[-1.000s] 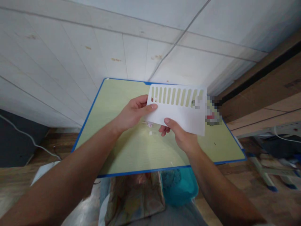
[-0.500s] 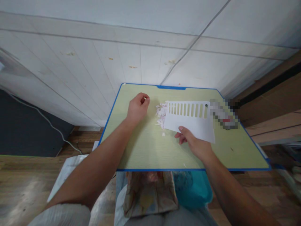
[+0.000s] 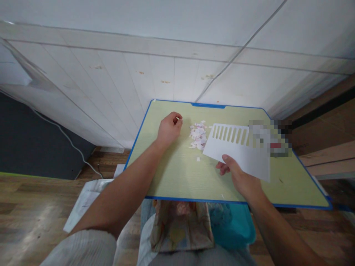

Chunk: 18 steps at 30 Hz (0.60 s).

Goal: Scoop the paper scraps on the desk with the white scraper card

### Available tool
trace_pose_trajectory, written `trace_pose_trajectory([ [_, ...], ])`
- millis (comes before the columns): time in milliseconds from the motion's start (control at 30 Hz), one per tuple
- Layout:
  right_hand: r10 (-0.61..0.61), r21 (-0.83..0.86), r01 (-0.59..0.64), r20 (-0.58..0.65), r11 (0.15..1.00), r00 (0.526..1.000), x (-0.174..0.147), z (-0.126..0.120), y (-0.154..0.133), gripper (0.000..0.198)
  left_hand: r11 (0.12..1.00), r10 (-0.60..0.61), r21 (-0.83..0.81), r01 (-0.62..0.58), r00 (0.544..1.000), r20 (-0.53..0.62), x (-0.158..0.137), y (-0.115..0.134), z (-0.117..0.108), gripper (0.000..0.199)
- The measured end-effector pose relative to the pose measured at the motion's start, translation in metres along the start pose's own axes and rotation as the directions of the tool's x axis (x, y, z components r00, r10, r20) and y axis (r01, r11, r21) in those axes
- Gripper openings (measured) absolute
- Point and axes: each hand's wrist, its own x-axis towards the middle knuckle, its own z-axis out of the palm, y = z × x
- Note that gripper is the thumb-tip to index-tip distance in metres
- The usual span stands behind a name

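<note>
My right hand point(image 3: 244, 179) grips the lower edge of a white paper sheet point(image 3: 238, 153), thumb on top and fingers beneath. A row of long slots runs along the sheet's far side, and the board shows through them. Left of the sheet lies a loose heap of small white paper scraps point(image 3: 198, 136), with one scrap point(image 3: 198, 159) apart on the near side. My left hand point(image 3: 169, 129) rests on the board left of the heap, fingers curled and thumb against the forefinger. Whatever may be in that pinch is too small to name.
The yellow-green tabletop point(image 3: 177, 181) has a blue rim and stands against a white panelled wall point(image 3: 158, 66). A pixelated object point(image 3: 277, 146) lies at its right. Below the front edge are a brown bag point(image 3: 180, 232) and a turquoise basin point(image 3: 235, 229). A grey cable point(image 3: 241, 50) crosses the wall.
My right hand has drawn the slotted sheet to the right and turned it slightly, uncovering more of the scrap heap. The left hand keeps its curled pose; the whole view has shifted a little.
</note>
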Motion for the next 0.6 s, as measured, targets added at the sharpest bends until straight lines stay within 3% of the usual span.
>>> trace_pose_trajectory([
  [333,0.079,-0.150,-0.075,0.022,0.986,0.997,-0.027,-0.014,-0.011,0.054,0.998,-0.011,0.055,0.012,1.000,-0.006,0.000,0.002,0.000,0.007],
  [600,0.071,-0.114,-0.069,0.008,0.991,0.997,-0.026,-0.010,-0.013,0.055,0.998,-0.021,0.051,0.021,1.000,-0.005,-0.001,0.003,0.000,0.009],
])
